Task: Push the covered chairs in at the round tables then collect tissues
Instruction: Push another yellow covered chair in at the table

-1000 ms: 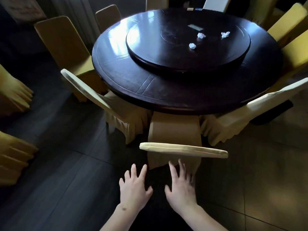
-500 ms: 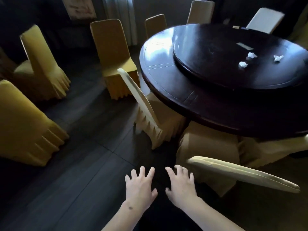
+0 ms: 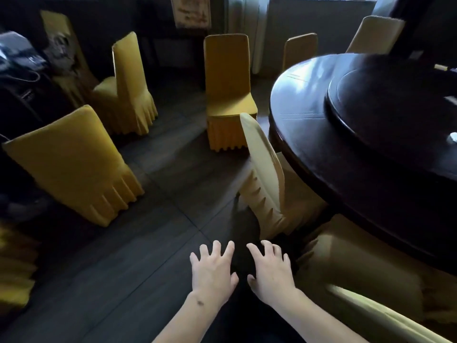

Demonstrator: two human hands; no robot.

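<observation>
Since half a second ago the view has swung left: round table [image 3: 309, 115] now sits at the right edge, more yellow chairs show on the left, and the chair pushed in earlier has slid to the bottom right corner.

Left hand [image 3: 212, 271] palm down, fingers spread, holding nothing, over the dark floor [image 3: 138, 256]. Right hand [image 3: 270, 271] same, fingers spread and slightly bent, empty, just beside the left, not touching it. Both hang low in the view, touching no chair.

Nearest chair [image 3: 358, 280], pale cover, lies just right of the right hand, seat under the table edge, top of its back running along the bottom right. Pale covered chair [image 3: 262, 167] ahead of the hands, back tilted, tucked against the table rim. Beyond it a yellow covered chair [image 3: 227, 90] stands apart from the table, back to the camera. Two more chair backs [image 3: 300, 50] at the far rim, partly hidden.

One white tissue [image 3: 453, 137] visible on the raised turntable [image 3: 385, 107], at the right edge of the view, cut off; well apart from both hands.

Left side: big yellow chair [image 3: 71, 164] close, another [image 3: 128, 85] behind it, well apart from this table. Blurred yellow cloth at the far left edge; cannot tell what it is. Dark clutter top left, blurred. Framed poster [image 3: 193, 11] on the back wall.
</observation>
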